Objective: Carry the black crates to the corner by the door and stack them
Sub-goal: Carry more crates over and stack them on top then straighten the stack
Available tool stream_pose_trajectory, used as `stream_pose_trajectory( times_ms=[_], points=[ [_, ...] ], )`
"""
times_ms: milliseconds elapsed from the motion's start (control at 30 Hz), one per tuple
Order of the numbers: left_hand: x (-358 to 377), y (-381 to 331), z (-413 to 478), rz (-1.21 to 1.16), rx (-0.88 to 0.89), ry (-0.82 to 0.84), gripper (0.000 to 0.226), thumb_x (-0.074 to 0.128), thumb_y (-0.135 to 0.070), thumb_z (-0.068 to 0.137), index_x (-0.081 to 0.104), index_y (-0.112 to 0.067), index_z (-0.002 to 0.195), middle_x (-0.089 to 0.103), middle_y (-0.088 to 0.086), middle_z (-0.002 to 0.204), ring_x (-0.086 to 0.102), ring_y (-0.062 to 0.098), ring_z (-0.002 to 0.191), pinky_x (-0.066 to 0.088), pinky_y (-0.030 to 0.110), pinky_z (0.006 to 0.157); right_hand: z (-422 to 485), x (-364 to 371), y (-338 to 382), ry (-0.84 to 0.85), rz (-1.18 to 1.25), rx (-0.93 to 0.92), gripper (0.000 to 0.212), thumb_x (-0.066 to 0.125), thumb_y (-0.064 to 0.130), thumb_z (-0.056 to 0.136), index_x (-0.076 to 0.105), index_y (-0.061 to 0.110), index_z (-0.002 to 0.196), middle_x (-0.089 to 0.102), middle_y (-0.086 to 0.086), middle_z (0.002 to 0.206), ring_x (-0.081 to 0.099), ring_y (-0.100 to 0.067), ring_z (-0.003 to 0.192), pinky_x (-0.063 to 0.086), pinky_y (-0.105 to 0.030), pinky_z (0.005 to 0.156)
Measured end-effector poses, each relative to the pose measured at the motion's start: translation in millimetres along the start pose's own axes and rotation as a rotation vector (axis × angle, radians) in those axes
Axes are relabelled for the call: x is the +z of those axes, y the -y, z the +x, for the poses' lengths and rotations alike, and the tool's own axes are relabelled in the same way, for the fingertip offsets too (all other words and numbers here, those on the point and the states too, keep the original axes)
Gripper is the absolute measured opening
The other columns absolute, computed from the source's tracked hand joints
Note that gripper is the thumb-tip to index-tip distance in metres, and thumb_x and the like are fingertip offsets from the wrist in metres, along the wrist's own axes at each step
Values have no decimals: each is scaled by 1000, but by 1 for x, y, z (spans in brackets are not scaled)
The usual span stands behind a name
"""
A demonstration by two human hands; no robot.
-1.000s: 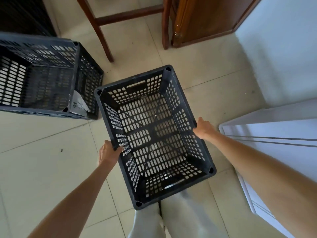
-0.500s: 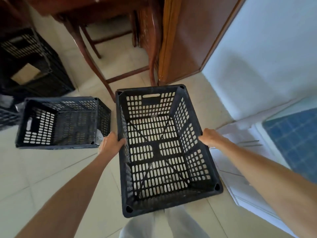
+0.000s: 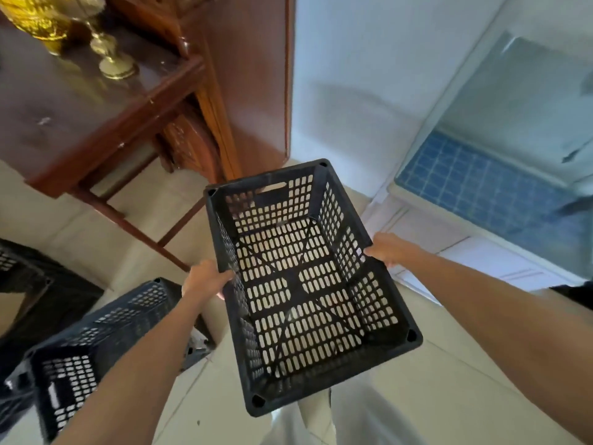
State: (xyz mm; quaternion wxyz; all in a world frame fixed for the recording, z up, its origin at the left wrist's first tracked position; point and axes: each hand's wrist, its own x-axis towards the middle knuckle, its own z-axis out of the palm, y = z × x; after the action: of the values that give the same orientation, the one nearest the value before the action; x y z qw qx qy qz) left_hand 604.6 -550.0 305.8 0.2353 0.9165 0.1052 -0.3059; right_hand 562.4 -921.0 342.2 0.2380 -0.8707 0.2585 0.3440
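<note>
Black crate [image 3: 293, 279] hangs in the air at the centre of the view. It is empty and open side up, with its far short wall tipped toward 12 o'clock. The left hand [image 3: 205, 279] clamps its long rim at 9 o'clock and the right hand [image 3: 390, 248] clamps the opposite rim at 3 o'clock, both about midway along. Each hand's fingers wrap the rim, and their tips are hidden behind the walls. The crate's near end covers part of the person's light trousers [image 3: 321, 422] at 6 o'clock.

A second crate [image 3: 106, 335] stands on the tiled floor [image 3: 449, 364] at 8 o'clock. It is blurred, crossed by the left forearm and cut by the lower edge. A darker shape [image 3: 38, 284] at 9 o'clock may be another crate, but it is too smeared to tell.

Half a second ago the second crate sat level with the left hand; now it lies lower and nearer the frame's corner. The top of the wooden desk [image 3: 80, 107], with its brass ornaments [image 3: 112, 59], has come into sight at 10 o'clock. The brown wooden panel [image 3: 253, 75] at 12 o'clock and the white wall [image 3: 353, 75] at 1 o'clock loom larger. A blue-tiled surface [image 3: 481, 181] shows at 2 o'clock.
</note>
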Motion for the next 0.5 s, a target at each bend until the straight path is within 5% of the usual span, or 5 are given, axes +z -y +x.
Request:
stream_pose_trajectory(
  times_ms=[200,400,500],
  points=[
    [9,-45,-12,64,170,120,34,60,-35,92,67,-2,101,74,16,92,71,30,87,55,48,89,-52,2,-61,-78,-6,95,36,48,33,99,57,3,117,62,-11,103,60,-25,95,48,-39,93],
    [62,-101,-52,218,308,259,40,51,-35,97,68,1,92,76,14,75,75,27,73,58,44,85,-113,31,-165,-123,121,249,32,46,33,99,56,4,108,53,-2,74,55,-19,72,48,-35,77],
    [107,-125,-83,321,369,293,36,52,-33,97,64,-1,89,74,13,67,74,24,67,60,41,78,-149,57,-228,-128,176,312,28,45,32,99,55,6,104,64,-11,97,58,-25,81,47,-34,78]
  ],
)
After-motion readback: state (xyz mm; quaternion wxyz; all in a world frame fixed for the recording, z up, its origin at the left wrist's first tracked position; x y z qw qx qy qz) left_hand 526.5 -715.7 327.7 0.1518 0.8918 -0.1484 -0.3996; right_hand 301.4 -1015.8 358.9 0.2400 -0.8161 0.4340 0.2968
